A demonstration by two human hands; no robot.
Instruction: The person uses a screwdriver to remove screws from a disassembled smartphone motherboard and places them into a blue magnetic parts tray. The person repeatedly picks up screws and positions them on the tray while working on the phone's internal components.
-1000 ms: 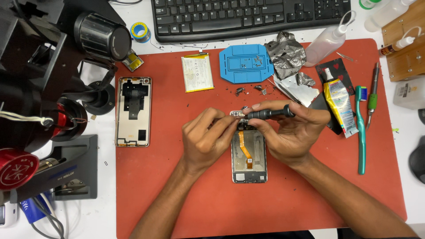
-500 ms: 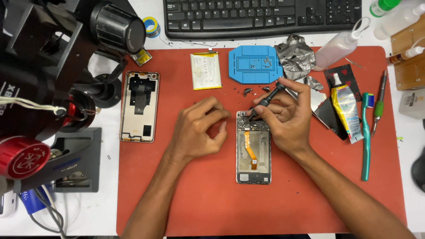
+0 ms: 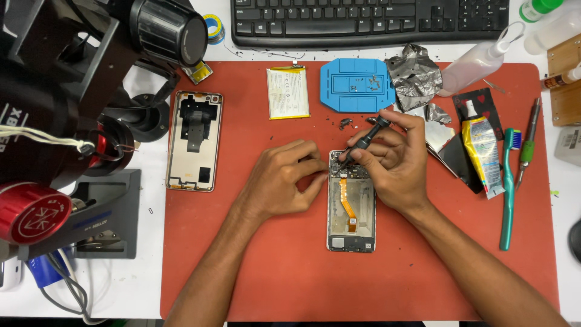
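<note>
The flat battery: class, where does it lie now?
In the head view, the flat battery lies on the red mat, between the phone back cover and blue tray.

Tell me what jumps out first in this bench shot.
At mat centre, an opened phone with an orange flex cable; the right hand holds a black screwdriver tip-down at its top edge while the left hand steadies its left side. The red work mat fills most of the view. At upper left, a black microscope overhangs a detached back cover.
</note>
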